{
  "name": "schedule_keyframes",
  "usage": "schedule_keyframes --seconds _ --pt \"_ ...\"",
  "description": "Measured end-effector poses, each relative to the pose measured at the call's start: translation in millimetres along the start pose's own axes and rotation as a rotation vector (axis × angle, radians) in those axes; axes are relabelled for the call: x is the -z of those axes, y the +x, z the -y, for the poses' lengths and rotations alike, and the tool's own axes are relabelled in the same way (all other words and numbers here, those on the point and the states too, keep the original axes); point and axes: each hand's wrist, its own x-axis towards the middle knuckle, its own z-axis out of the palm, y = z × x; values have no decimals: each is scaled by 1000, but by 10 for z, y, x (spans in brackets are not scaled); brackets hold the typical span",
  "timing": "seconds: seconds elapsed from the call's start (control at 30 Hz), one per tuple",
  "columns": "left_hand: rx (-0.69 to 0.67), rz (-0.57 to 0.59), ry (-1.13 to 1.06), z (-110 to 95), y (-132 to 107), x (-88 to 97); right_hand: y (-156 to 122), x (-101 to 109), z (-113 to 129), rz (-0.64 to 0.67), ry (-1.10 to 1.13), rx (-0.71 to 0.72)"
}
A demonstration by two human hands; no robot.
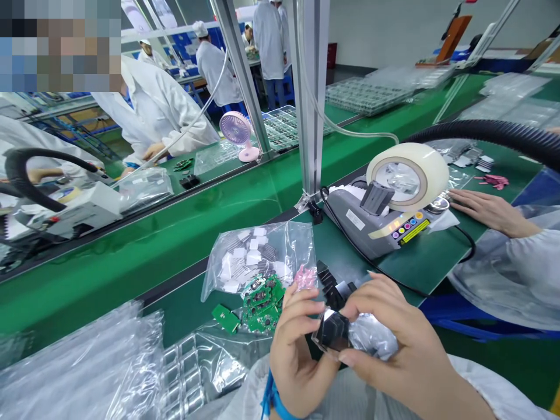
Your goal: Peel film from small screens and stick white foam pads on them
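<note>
My left hand [297,344] and my right hand [394,338] together pinch a small black finned part [332,330] close to my chest. A crumpled clear plastic wrap [371,338] lies under the right fingers against the part. Just beyond the hands more black finned parts [330,283] sit on the green mat. Green circuit boards [262,300] lie to the left of them, in front of a clear bag of small white and grey pieces [258,254].
A grey tape dispenser [376,219] with a big tape roll [409,175] stands at the right. A co-worker's hand [485,210] rests beside it. Clear blister trays [109,361] lie at lower left. An aluminium post [310,99] rises ahead, a pink fan [238,134] behind it.
</note>
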Motion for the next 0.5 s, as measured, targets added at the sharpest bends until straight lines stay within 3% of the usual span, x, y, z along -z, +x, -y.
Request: schedule_keyframes --seconds 0.17,0.27,0.3,0.37,0.5 --pt "-83 -59 81 77 -44 -5 50 -83 28 -3 37 -59" --pt "-52 -90 56 115 -85 -44 80 -119 15 56 84 -186" --pt "10 -104 3 116 -84 -62 88 -116 -3 96 107 -247" --pt "261 -109 -174 100 -40 -88 96 -82 -70 161 170 -322" --pt "878 -165 -722 61 221 14 93 21 -330 97 227 -258"
